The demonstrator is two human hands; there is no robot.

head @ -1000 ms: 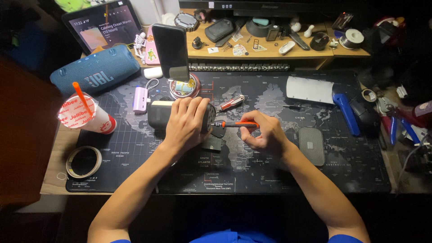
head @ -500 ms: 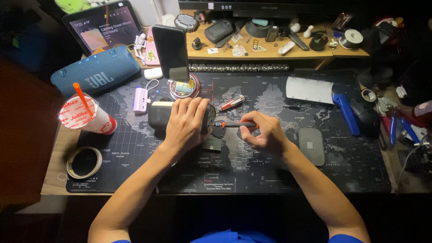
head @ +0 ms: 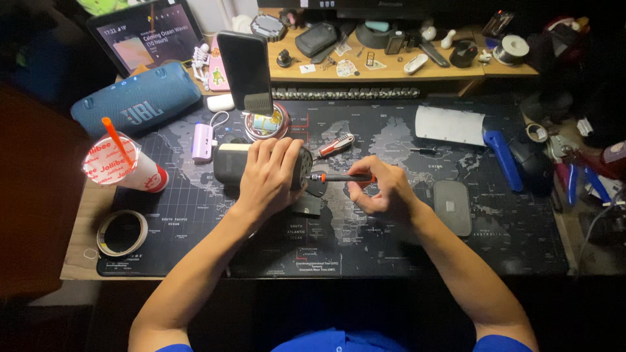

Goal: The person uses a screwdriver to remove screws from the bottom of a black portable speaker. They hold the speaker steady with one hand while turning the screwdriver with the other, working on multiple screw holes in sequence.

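My left hand (head: 268, 175) lies over a dark cylindrical device (head: 229, 163) lying on its side on the map-printed desk mat (head: 365, 241), gripping it near its right end. My right hand (head: 383, 190) holds a screwdriver with an orange-and-black handle (head: 339, 177), pointed left with its tip at the right end of the device. A small dark part (head: 306, 206) lies just below the device, partly under my left hand.
A second red-handled screwdriver (head: 335, 145) lies above the hands. A lidded paper cup with an orange straw (head: 120, 163), a tape roll (head: 122, 232), a blue speaker (head: 138, 106), a propped phone (head: 246, 73), a tablet (head: 142, 36), a grey pad (head: 452, 206) and blue tool (head: 501, 150) surround the mat.
The right hand has shifted slightly, turning the screwdriver at the device's end. The left hand stays over the device.
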